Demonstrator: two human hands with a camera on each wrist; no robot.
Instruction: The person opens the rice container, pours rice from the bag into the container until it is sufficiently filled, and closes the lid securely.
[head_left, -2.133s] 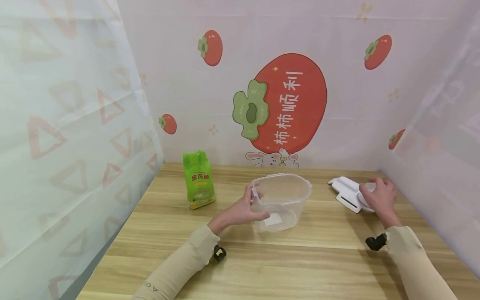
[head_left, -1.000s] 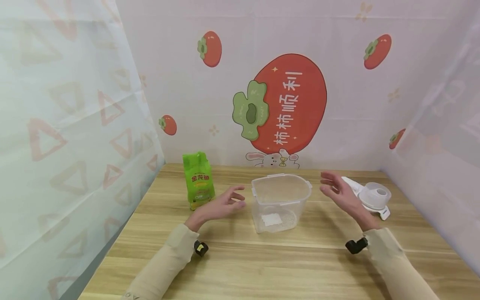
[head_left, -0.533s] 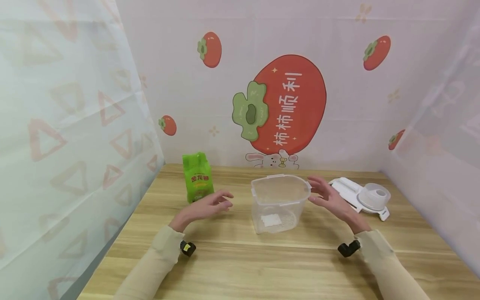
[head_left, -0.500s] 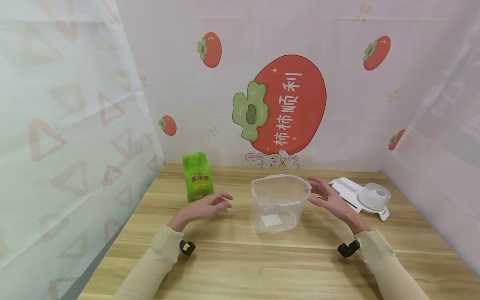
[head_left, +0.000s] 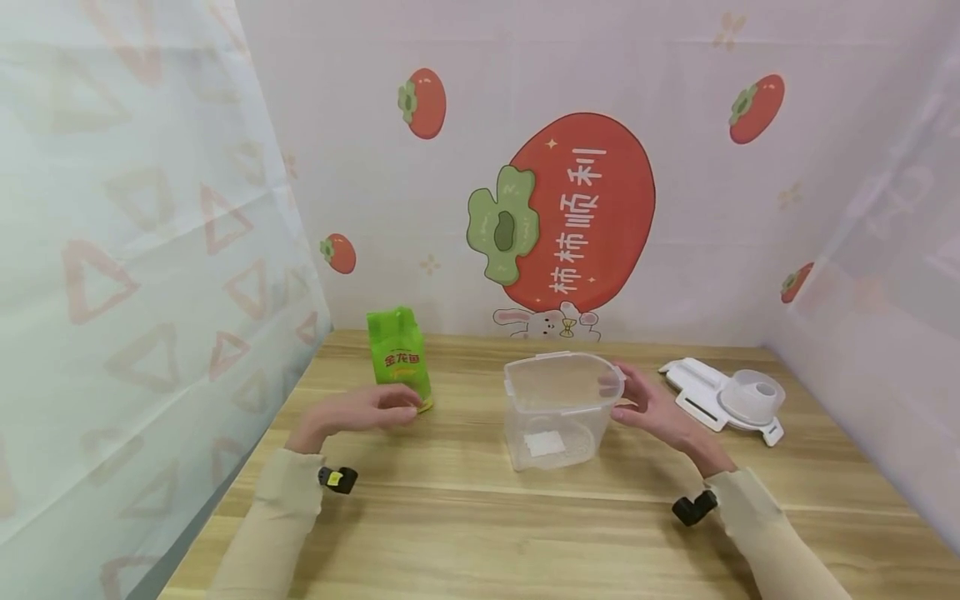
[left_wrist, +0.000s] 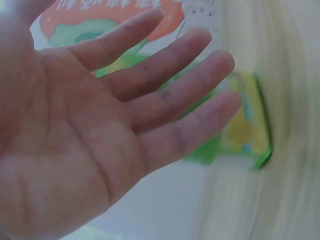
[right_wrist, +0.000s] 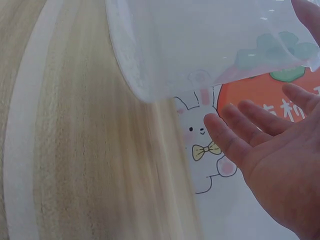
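Note:
A green bag (head_left: pixel 400 346) with red lettering and a yellow base stands upright at the back left of the table. My left hand (head_left: pixel 363 410) is in front of its lower part, overlapping it; in the left wrist view the fingers of this hand (left_wrist: pixel 105 115) spread loosely with nothing held, the bag (left_wrist: pixel 246 132) behind them. Near the middle stands a clear, topless plastic container (head_left: pixel 517 433) with a white label. My right hand (head_left: pixel 656 412) is at its right side, fingertips right at the rim; the right wrist view shows this palm (right_wrist: pixel 280 160) facing the container (right_wrist: pixel 170 50), fingers extended.
At the back right of the wooden table (head_left: pixel 525 533) lies a white lid (head_left: pixel 697 385) bearing a translucent round cup (head_left: pixel 752 395). A printed cloth (head_left: pixel 712 208) hangs behind the table, with more cloth along both sides.
My left hand has let go of the container's left side and moved left to the bag. My right hand has left the white lid and moved left to the container's right side.

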